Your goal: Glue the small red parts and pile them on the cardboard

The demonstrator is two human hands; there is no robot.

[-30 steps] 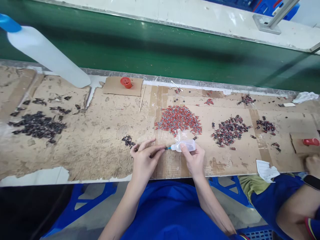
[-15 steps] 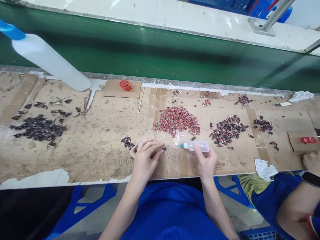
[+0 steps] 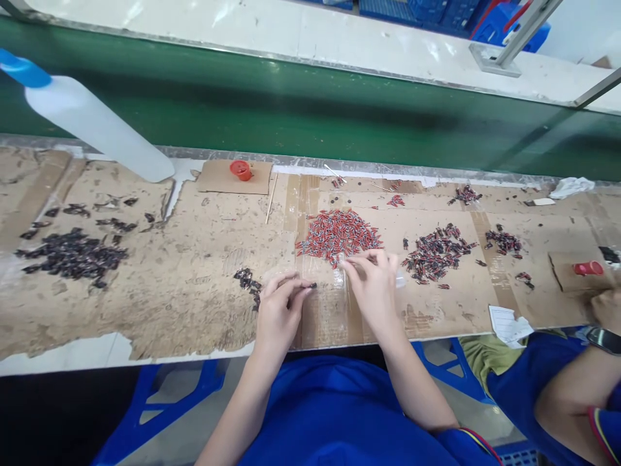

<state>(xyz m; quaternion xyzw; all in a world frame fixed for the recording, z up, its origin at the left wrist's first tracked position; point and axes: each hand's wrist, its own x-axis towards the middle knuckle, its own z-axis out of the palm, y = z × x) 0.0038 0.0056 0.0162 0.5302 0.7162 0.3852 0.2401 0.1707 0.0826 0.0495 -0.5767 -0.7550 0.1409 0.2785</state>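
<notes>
My left hand [image 3: 280,312] pinches a small black part [image 3: 313,285] between thumb and forefinger, low over the cardboard. Just left of its knuckles lies a little heap of black parts [image 3: 246,279]. My right hand [image 3: 376,285] is at the lower edge of a pile of small red parts with metal ends [image 3: 339,233]. Its thumb and forefinger are pinched together; what they hold, if anything, is too small to make out. The end of a clear squeeze bottle [image 3: 400,280] shows beside the right hand, most of it hidden behind.
Red-and-black parts [image 3: 436,254] lie in a pile to the right, black parts [image 3: 77,254] far left. A large white bottle [image 3: 97,129] leans over the back left. A red cup [image 3: 241,170] stands on cardboard. At the right edge is another person's hand [image 3: 609,309].
My right hand has let go of its grip on the squeeze bottle and moved left to the red pile, fingers now pinched. The left hand keeps its black part. The view has shifted slightly.
</notes>
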